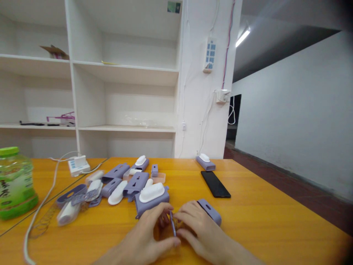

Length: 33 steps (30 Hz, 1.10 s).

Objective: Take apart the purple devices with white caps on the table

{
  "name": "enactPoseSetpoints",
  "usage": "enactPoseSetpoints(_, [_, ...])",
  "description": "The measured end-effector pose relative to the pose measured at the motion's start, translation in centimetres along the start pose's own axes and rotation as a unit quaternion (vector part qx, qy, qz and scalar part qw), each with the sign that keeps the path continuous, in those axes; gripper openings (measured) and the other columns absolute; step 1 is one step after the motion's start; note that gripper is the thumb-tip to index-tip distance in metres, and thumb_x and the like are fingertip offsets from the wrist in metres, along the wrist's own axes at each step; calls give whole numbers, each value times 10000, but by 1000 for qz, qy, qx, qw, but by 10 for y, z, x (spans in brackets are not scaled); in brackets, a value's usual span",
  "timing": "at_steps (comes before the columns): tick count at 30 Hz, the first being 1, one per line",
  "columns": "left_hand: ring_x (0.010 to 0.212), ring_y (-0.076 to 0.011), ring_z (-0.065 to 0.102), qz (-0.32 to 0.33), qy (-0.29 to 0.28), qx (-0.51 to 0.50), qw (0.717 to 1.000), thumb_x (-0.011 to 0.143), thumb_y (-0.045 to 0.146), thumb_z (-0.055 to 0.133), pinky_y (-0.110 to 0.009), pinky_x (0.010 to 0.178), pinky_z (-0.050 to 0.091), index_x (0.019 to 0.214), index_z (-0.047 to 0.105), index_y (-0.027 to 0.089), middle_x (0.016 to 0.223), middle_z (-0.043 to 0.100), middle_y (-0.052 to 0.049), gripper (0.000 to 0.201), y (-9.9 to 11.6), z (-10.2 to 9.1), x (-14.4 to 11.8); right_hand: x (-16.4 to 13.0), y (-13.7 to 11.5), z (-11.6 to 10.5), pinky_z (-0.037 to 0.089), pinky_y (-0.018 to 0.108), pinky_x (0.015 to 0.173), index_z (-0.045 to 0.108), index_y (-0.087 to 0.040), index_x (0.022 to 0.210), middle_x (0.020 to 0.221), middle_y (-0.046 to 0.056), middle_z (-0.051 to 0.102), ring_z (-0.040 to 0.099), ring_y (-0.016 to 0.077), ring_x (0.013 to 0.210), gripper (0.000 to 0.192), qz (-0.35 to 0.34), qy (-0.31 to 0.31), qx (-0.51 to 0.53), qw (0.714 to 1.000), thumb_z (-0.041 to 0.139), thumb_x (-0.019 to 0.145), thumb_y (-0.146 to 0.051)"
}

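My left hand (150, 235) and my right hand (197, 230) meet low in the middle of the orange table (261, 221). Together they pinch a thin purple plastic strip (173, 223) held on edge between the fingertips. A purple plastic housing (211, 210) lies just behind my right hand, touching its knuckles. Right behind my left hand sits a purple housing with a white oval cap (152, 197).
A heap of purple housings and white caps (118, 182) spreads to the left. A black phone (215, 183) lies behind my hands, another capped piece (205, 162) beyond it. A green-capped bottle (15, 182), a power strip (78, 165) with cable and white shelves (124, 70) stand farther off.
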<state>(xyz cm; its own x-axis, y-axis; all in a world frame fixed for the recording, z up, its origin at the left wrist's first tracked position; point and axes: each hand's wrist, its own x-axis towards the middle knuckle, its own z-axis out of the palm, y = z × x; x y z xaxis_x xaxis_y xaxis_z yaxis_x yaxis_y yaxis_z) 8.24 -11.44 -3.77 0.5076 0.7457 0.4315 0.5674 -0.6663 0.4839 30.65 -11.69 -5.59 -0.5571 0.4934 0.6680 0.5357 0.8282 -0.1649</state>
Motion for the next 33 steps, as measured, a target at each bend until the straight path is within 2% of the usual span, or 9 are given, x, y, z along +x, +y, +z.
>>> enactPoseSetpoints(2, [898,-212,634,-18,6,-61,998,747,389,815,-330,852,518,1154,596,244,976,678,-28,484,2,2,2,-1,1,2,404,357,910,608,-209,1113,1023,35,644,554,202,968,176,-34,13,-23,999,589,943,-168])
enactPoseSetpoints(5, [850,-178,646,-37,-8,-194,980,788,386,788,-282,763,524,1031,597,188,926,679,-39,367,0,5,6,-1,2,3,383,395,939,576,-186,1186,1017,51,657,556,203,950,218,-86,40,-63,993,524,976,-161])
enactPoseSetpoints(10, [669,-191,696,-106,-71,-386,913,809,489,751,-268,562,530,998,514,162,824,719,-85,445,-5,4,12,0,1,3,378,424,896,586,-153,1169,904,63,670,578,202,866,226,-149,88,-152,973,431,1005,-150])
enactPoseSetpoints(14, [617,-205,724,-178,-132,-465,857,894,539,617,-215,466,500,953,533,153,841,751,-149,400,-2,-6,11,0,-4,-1,378,439,889,620,-129,1095,847,69,685,616,213,868,259,-191,111,-213,952,380,999,-116])
enactPoseSetpoints(19, [621,-134,715,-252,-240,-481,805,949,642,360,-119,478,489,808,735,5,963,735,-279,752,-7,-15,6,1,-18,-13,378,449,886,626,-125,1150,894,74,734,634,208,834,302,-227,111,-267,930,354,1022,-152])
enactPoseSetpoints(21, [599,-125,704,-278,-258,-479,792,932,675,326,-109,460,483,788,759,-7,976,732,-290,821,-10,-16,6,1,-20,-15,379,441,892,643,-161,1121,900,54,744,625,195,821,301,-232,115,-287,922,358,1024,-163])
enactPoseSetpoints(27, [544,-129,679,-319,-262,-457,788,862,732,368,-116,401,465,780,751,-20,931,730,-295,848,-6,-14,8,2,-16,0,322,463,971,670,-175,948,864,29,715,598,172,832,271,-266,239,-292,887,407,1004,-145])
enactPoseSetpoints(30, [567,-140,688,-287,-233,-476,798,894,659,438,-132,430,483,845,692,21,898,733,-258,688,-2,-14,9,3,-13,5,312,459,984,650,-185,939,847,24,696,585,168,838,268,-236,224,-268,907,395,997,-128])
enactPoseSetpoints(33, [558,-154,675,-216,-144,-475,841,880,532,615,-187,455,508,937,547,153,802,725,-110,390,1,-11,11,4,-15,2,323,452,986,624,-182,1079,947,50,688,587,202,900,185,-160,173,-199,951,488,959,-216])
